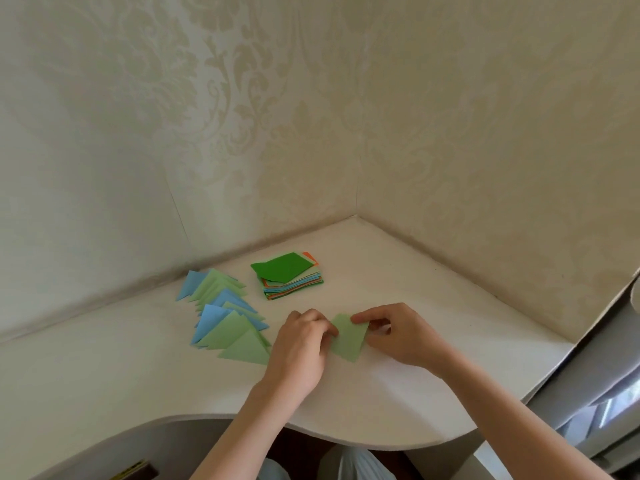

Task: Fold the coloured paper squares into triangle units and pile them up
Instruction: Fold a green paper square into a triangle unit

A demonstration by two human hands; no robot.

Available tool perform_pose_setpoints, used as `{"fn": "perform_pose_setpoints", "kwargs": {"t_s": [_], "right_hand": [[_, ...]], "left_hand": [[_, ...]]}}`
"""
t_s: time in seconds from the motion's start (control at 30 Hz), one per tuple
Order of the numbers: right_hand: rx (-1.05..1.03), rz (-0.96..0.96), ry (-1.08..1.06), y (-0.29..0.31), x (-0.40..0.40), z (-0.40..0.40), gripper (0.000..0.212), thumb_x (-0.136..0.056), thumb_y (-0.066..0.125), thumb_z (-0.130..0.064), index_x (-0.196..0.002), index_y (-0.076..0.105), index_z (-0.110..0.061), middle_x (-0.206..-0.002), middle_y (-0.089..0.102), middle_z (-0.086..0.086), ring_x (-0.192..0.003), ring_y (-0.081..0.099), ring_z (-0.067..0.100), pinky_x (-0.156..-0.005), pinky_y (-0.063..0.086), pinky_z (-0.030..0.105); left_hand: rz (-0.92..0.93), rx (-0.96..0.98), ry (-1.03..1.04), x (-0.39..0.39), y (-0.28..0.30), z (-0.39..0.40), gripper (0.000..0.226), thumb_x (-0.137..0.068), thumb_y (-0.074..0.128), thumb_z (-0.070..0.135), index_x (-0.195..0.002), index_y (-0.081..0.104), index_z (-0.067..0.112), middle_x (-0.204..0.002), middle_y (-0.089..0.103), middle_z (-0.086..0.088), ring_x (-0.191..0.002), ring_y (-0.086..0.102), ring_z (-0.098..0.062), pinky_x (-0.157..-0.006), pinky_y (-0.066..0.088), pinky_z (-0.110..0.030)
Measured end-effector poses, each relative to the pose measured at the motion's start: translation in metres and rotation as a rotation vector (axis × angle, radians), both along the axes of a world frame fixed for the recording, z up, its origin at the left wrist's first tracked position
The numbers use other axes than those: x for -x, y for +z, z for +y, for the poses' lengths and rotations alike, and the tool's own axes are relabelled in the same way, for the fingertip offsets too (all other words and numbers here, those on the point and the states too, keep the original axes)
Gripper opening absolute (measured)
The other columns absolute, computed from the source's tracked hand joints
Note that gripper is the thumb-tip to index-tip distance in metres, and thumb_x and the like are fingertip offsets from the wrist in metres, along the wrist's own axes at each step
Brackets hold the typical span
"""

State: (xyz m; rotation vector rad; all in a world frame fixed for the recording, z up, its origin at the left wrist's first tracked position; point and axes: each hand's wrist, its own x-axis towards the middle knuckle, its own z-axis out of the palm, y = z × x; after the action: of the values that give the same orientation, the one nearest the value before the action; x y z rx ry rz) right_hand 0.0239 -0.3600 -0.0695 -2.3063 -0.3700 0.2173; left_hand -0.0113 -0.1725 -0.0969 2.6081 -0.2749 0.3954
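A light green paper square [349, 337] lies in front of me on the white table [398, 403]. My left hand [301, 351] pinches its left corner, and my right hand [398, 336] pinches its upper right corner. To the left, several folded light green and blue triangles [227, 315] lie in an overlapping row. Behind them sits a stack of unfolded coloured squares [291, 276] with a dark green sheet on top.
Two wallpapered walls meet in a corner [356, 216] behind the table. The table's front edge [311, 433] curves close to my body. A grey and white piece of furniture [602, 375] stands to the right of the table.
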Motion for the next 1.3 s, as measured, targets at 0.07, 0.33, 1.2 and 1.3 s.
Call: {"fn": "perform_pose_setpoints", "kwargs": {"t_s": [0.07, 0.33, 1.2, 1.3], "right_hand": [[0.022, -0.044, -0.018, 0.001, 0.007, 0.002, 0.032, -0.080, 0.060, -0.010, -0.103, 0.072, -0.028, -0.083, 0.061, -0.008, -0.064, 0.053, 0.000, -0.059, 0.039, 0.003], [0.066, -0.196, 0.025, 0.002, 0.017, 0.006, 0.017, -0.079, 0.069, -0.023, -0.093, 0.070, -0.033, -0.079, 0.063, -0.013, -0.074, 0.056, 0.001, -0.064, 0.041, 0.010], [0.196, -0.194, -0.179, -0.022, 0.009, 0.026, 0.025, -0.073, 0.071, -0.054, -0.079, 0.054, -0.037, -0.089, 0.055, -0.014, -0.087, 0.051, 0.007, -0.068, 0.037, 0.024], [0.138, -0.125, -0.145, -0.019, 0.005, 0.020, 0.022, -0.072, 0.076, -0.044, -0.081, 0.057, -0.037, -0.084, 0.057, -0.015, -0.077, 0.050, 0.002, -0.064, 0.038, 0.021]], "left_hand": [[-0.015, -0.150, 0.012, 0.005, 0.004, -0.005, 0.029, -0.095, 0.048, 0.041, -0.112, 0.065, 0.025, -0.113, 0.060, 0.013, -0.102, 0.047, -0.017, -0.086, 0.038, -0.029], [-0.120, -0.132, 0.042, 0.020, 0.000, -0.016, 0.026, -0.091, 0.050, 0.041, -0.108, 0.062, 0.025, -0.109, 0.065, 0.013, -0.106, 0.046, -0.015, -0.083, 0.030, -0.029], [-0.115, 0.099, 0.329, 0.007, -0.017, -0.001, 0.031, -0.072, 0.079, 0.032, -0.084, 0.055, 0.018, -0.079, 0.057, 0.004, -0.078, 0.044, -0.021, -0.069, 0.041, -0.034], [-0.058, 0.178, 0.260, 0.008, -0.013, 0.005, 0.024, -0.077, 0.076, 0.022, -0.090, 0.056, 0.018, -0.084, 0.056, 0.008, -0.082, 0.043, -0.017, -0.074, 0.038, -0.027]]}}
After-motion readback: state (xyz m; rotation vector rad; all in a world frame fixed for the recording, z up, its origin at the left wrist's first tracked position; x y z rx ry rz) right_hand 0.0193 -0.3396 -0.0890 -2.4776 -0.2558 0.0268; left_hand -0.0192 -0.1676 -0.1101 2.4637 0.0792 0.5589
